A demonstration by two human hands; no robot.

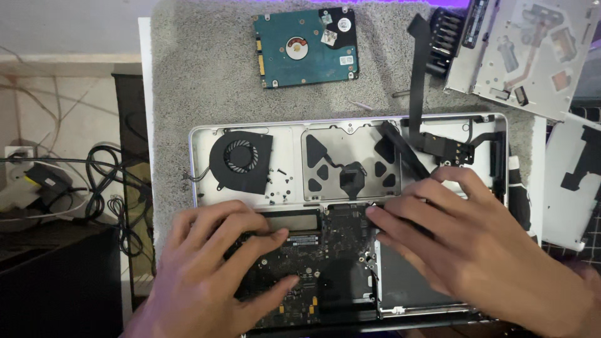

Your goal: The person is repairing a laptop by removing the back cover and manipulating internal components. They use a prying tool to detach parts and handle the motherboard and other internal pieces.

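An opened silver laptop case lies on a grey mat, its insides exposed. My left hand rests flat on the black logic board, fingers spread over its left part. Over the case's right side, my right hand lies with its fingertips touching the board's upper right edge. Neither hand holds anything. A round black fan sits in the case's upper left, and the trackpad's underside fills the upper middle.
A bare hard drive with a blue-green board lies on the grey mat above the case. A silver optical drive and a black flat cable sit at upper right. Tangled black cables lie left of the table.
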